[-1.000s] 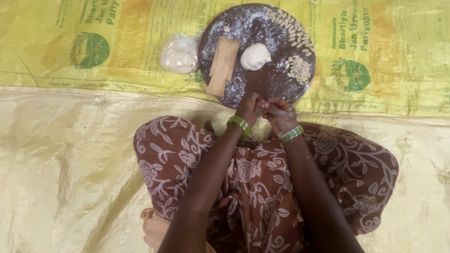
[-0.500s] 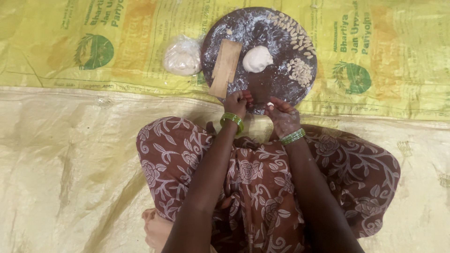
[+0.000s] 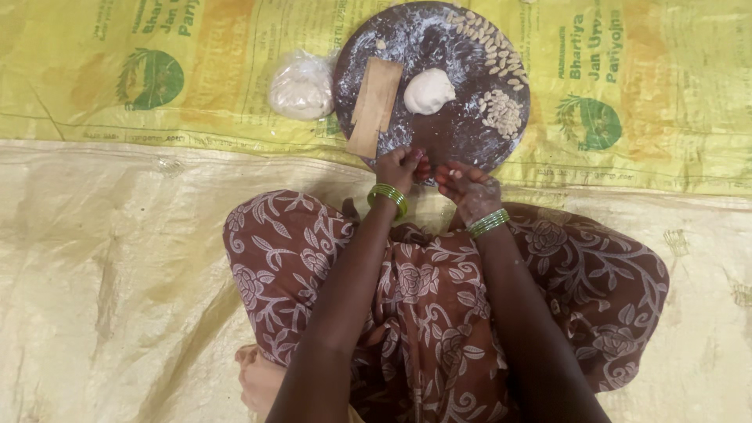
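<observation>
A yellow printed sheet (image 3: 157, 86) lay under a round dark board (image 3: 462, 133), floured on top. Left of the board, touching its rim, sat a clear bag of flour (image 3: 301, 86). On the board lay a flat wooden slat (image 3: 376, 106) at its left side, a white dough ball (image 3: 427, 90) at its middle and small shaped dough pieces (image 3: 501, 113) at its right. At the board's near edge the left hand (image 3: 401, 166) was clenched, the right hand (image 3: 468, 186) curled beside it; whether either pinched dough could not be told.
</observation>
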